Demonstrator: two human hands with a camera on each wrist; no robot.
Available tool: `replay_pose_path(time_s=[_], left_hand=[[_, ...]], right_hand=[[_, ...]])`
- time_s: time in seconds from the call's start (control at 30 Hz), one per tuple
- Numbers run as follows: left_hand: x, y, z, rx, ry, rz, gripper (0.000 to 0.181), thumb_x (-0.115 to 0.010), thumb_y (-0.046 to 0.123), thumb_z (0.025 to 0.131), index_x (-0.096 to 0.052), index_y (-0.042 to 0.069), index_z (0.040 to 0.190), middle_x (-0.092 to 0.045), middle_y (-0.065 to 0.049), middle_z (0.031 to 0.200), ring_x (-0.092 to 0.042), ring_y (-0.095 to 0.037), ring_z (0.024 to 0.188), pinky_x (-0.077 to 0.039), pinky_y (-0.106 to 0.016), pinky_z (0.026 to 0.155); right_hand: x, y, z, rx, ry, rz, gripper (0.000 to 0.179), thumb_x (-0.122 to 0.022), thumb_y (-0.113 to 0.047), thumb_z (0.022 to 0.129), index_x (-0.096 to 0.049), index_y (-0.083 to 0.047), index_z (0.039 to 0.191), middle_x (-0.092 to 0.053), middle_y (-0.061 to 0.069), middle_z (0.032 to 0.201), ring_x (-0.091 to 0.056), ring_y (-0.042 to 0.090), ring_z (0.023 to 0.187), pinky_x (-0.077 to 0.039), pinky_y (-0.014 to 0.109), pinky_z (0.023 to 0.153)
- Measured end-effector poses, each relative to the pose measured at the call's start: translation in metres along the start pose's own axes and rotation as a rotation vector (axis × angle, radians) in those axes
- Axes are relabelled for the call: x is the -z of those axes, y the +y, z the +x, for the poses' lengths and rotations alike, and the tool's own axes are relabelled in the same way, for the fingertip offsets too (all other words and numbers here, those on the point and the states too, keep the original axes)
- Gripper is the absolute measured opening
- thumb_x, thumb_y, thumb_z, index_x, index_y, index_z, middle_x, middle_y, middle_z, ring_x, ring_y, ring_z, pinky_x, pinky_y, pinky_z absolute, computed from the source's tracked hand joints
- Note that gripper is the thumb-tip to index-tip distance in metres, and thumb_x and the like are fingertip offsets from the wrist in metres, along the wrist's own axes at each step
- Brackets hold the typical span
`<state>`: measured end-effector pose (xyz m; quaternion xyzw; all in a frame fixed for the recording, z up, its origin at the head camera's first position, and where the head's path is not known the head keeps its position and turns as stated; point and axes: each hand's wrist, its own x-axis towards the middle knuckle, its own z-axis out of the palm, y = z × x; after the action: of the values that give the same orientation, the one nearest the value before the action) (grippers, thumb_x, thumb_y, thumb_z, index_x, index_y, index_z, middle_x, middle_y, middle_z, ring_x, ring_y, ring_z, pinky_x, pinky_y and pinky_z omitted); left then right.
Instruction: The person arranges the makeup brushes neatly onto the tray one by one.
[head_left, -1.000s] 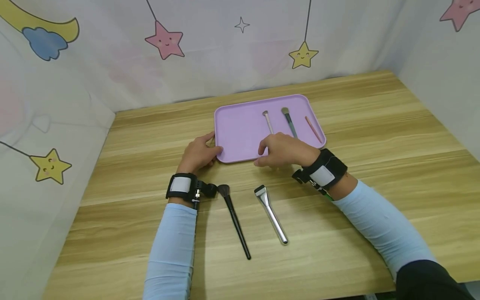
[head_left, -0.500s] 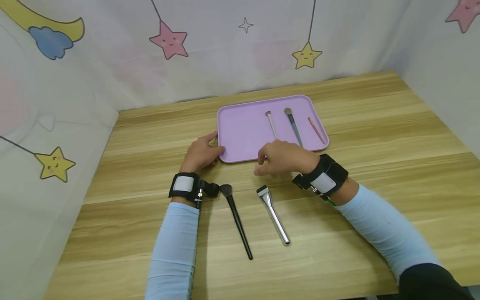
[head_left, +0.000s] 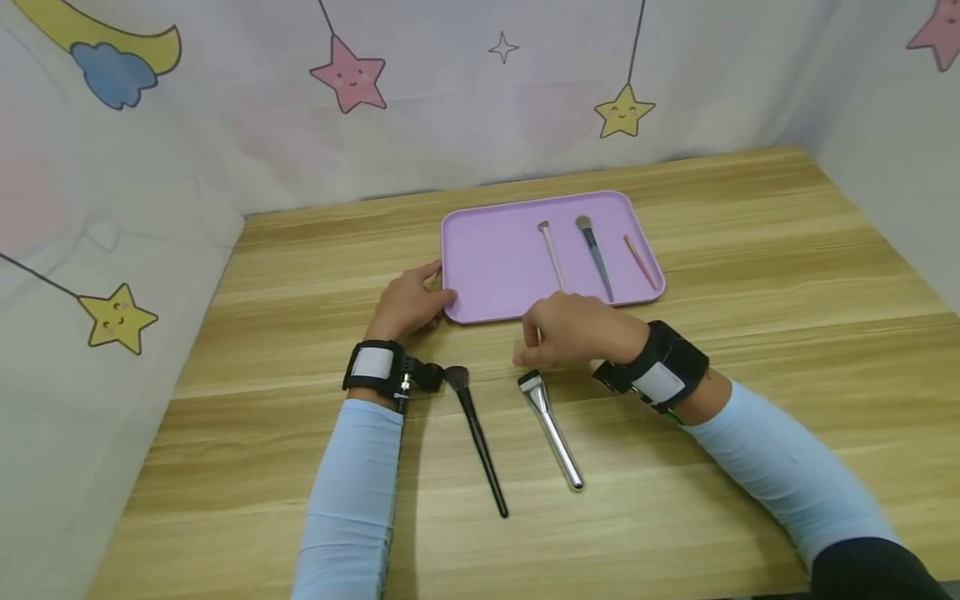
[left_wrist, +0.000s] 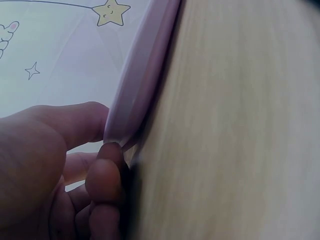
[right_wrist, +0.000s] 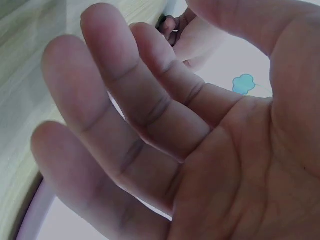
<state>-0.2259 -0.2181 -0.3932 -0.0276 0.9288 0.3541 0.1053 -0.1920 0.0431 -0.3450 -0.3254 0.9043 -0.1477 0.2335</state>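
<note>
A lilac tray (head_left: 495, 258) lies toward the back of the table. At its near left corner my left hand (head_left: 407, 304) pinches the rim, thumb on one side and curled fingertips below, as the tray edge (left_wrist: 135, 75) shows in the left wrist view. My right hand (head_left: 577, 329) hovers just in front of the tray, fingers (right_wrist: 110, 45) loosely bent with nothing in them. Close below it lies a silver flat-headed makeup brush (head_left: 552, 433). Left of that lies a black-handled makeup brush (head_left: 480, 446). On the tray are a thin pale brush (head_left: 551, 250), a grey-green brush (head_left: 596, 254) and a thin pinkish stick (head_left: 640, 261).
The wood-grain table (head_left: 262, 400) meets a pale curtain (head_left: 442, 142) printed with stars at the back and sides. Each wrist wears a black strap with a camera, the left one's camera (head_left: 429, 377) standing right by the black brush's head.
My right hand has drawn back from over the tray toward the silver brush's head, uncovering more of the brush handles. The left hand keeps its hold on the tray corner.
</note>
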Motion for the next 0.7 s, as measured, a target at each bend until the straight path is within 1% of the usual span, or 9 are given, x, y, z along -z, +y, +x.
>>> replay_pose_path(time_s=[0.4,0.7], left_hand=[[-0.0005,0.0013,0.0006,0.01,0.009,-0.004,0.071,-0.065,0.033,0.093,-0.039,0.022,0.157,-0.065,-0.005,0.061,-0.06,-0.016,0.051,-0.042,-0.028,0.05],[-0.0008,0.0013,0.0011,0.013,0.01,0.008,0.071,-0.065,0.033,0.093,-0.038,0.022,0.158,-0.065,-0.005,0.06,-0.06,-0.016,0.051,-0.041,-0.029,0.051]], right_hand=[[-0.0041,-0.0053,-0.0075,0.033,0.005,-0.03,0.032,-0.078,-0.045,0.086,-0.068,-0.015,0.083,-0.061,-0.001,0.072,-0.056,0.015,0.059,-0.045,0.031,0.052],[-0.0055,-0.0079,-0.0105,0.023,-0.014,-0.072,0.034,-0.079,-0.048,0.084,-0.067,-0.016,0.081,-0.061,-0.004,0.074,-0.056,0.015,0.063,-0.045,0.032,0.055]])
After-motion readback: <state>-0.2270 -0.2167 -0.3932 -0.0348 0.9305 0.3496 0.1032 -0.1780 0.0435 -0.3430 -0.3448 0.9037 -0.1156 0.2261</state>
